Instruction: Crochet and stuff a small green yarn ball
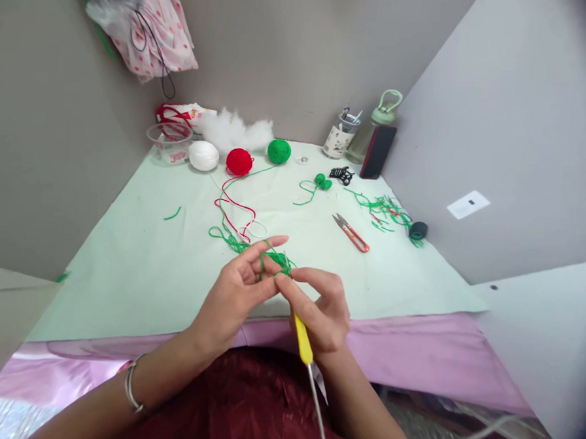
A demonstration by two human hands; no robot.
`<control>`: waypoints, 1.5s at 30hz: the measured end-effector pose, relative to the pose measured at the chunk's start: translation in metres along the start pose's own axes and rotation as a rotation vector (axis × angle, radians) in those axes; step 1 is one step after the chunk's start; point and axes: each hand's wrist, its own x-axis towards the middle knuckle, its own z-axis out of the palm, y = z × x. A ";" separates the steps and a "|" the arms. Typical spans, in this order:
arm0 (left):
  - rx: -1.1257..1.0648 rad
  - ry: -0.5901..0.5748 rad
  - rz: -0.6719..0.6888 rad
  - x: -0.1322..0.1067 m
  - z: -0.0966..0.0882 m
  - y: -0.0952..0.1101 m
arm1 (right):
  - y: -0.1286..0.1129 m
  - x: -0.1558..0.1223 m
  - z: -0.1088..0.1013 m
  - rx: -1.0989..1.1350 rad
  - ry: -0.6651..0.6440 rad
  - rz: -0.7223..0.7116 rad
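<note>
My right hand point(322, 309) is closed round a crochet hook point(302, 338) with a yellow grip, its second metal end pointing down toward my lap. The hook's upper tip meets a small tangle of green yarn point(283, 261) at the fingertips. My left hand point(238, 285) pinches that yarn between thumb and fingers, with a strand looped over the raised index finger. More green yarn lies loosely coiled just behind the left hand. A red strand and a white strand end near it.
Behind lie a green yarn ball point(279, 151), a red ball point(239, 162), a white ball point(203, 156) and fluffy stuffing point(233, 131). To the right are orange thread snips point(351, 233), yarn scraps point(386, 211), black tape point(418, 230), a phone point(379, 152) and a bottle point(363, 135).
</note>
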 end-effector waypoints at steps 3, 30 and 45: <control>-0.203 -0.051 -0.198 0.005 -0.005 0.004 | -0.003 0.007 -0.001 0.196 0.084 0.208; -0.018 -0.042 0.000 0.004 0.000 0.001 | 0.004 0.017 0.003 0.718 0.085 0.654; 0.205 0.043 0.127 0.002 -0.003 0.001 | -0.002 0.015 -0.008 0.371 0.007 0.353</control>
